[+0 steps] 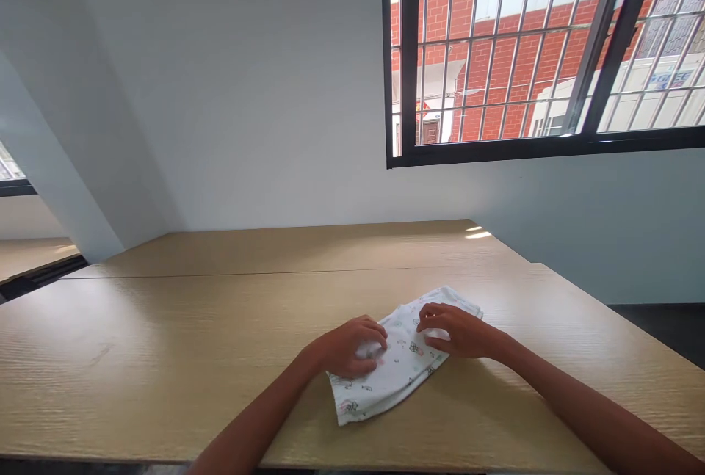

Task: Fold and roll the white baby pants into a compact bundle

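Note:
A folded white garment (405, 357) with small printed figures lies aslant on the wooden table, shaped somewhat like small pants. My left hand (355, 346) rests over its left part, the fingers bent and the thumb apart from them, with white fabric showing in the gap. On the upper right part lies my right hand (454, 330), its fingers curved and spread from the thumb, fingertips touching the fabric. Neither hand visibly grips the garment. The palms hide part of its surface and edges.
The light wooden table (192, 365) has a seam across its far part and its front edge near me. Behind stands a pale wall (247, 93) with a barred, black-framed window (496, 152) at upper right. Sunlight patches fall near the table's far right corner.

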### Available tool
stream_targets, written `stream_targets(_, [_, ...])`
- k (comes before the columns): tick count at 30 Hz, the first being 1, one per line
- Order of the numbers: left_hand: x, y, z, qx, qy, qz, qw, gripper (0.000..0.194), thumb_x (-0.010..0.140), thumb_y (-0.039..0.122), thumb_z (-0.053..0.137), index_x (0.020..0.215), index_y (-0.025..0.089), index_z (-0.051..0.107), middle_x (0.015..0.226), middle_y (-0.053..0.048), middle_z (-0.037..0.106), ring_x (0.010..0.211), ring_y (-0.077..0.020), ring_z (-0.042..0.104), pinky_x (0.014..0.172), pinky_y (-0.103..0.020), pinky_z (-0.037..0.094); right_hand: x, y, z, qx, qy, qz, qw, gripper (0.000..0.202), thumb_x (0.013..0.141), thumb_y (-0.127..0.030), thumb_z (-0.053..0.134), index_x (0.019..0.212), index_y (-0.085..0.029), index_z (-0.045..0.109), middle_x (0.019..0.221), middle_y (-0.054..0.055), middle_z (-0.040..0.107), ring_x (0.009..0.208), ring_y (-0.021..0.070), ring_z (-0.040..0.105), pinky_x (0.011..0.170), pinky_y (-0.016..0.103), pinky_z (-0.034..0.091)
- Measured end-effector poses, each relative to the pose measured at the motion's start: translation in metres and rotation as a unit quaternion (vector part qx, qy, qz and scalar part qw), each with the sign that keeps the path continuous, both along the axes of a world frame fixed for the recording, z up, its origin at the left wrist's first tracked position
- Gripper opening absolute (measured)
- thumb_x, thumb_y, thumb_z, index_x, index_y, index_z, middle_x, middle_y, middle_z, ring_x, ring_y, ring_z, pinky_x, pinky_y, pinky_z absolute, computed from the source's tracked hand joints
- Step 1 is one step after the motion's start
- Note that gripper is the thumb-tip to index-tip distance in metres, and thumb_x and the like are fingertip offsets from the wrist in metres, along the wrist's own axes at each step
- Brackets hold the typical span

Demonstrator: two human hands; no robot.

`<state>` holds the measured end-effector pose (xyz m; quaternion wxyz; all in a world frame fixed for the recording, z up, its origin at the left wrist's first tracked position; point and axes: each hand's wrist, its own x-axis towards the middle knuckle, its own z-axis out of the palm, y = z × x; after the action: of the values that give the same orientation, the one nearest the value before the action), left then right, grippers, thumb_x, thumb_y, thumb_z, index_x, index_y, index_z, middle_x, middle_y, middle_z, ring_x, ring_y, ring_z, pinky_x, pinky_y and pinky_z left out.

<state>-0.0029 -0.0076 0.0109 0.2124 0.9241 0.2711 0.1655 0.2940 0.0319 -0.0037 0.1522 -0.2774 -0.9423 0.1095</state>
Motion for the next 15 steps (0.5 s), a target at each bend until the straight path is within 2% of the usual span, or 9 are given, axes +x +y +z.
stream_targets(6, [-0.0016, -0.0012, -0.0002, 0.015, 0.009, 0.012, 1.000, 0.027, 0.078, 0.018, 0.063, 0.104, 0.022, 0.066, 0.114, -0.007, 0.063, 0.108, -0.0223, 0.054, 0.097, -0.032, 0.043, -0.0021, -0.0066, 0.0068, -0.029, -0.024, 0.043, 0.998, 0.036, 0.091, -0.041, 0.053, 0.126, -0.035, 0.057, 0.129, 0.008, 0.048, 0.106, 0.0260, 0.052, 0.092, 0.043, 0.042])
stream_targets(11, [-0.0027, -0.0014, 0.0010, 0.002, 0.014, 0.012, 1.000, 0.023, 0.079, 0.022, 0.065, 0.102, 0.022, 0.068, 0.110, -0.007, 0.064, 0.104, -0.0220, 0.055, 0.092, -0.032, 0.045, -0.0047, -0.0075, 0.0066, -0.026, -0.033, 0.034, 0.999, 0.038, 0.095, -0.048, 0.045, 0.130, -0.035, 0.054, 0.134, 0.010, 0.045, 0.119, 0.0289, 0.045, 0.097, 0.048, 0.038])
stream_targets(15, [0.0026, -0.0054, -0.0053, -0.015, -0.030, -0.011, 0.999, 0.016, 0.077, 0.020, 0.064, 0.093, 0.020, 0.071, 0.104, -0.006, 0.066, 0.098, -0.0209, 0.058, 0.090, -0.031, 0.046, -0.0049, -0.0067, 0.0038, -0.029, -0.044, 0.021, 0.998, 0.039, 0.094, -0.049, 0.044, 0.131, -0.037, 0.053, 0.141, 0.009, 0.040, 0.127, 0.0314, 0.038, 0.100, 0.051, 0.035])
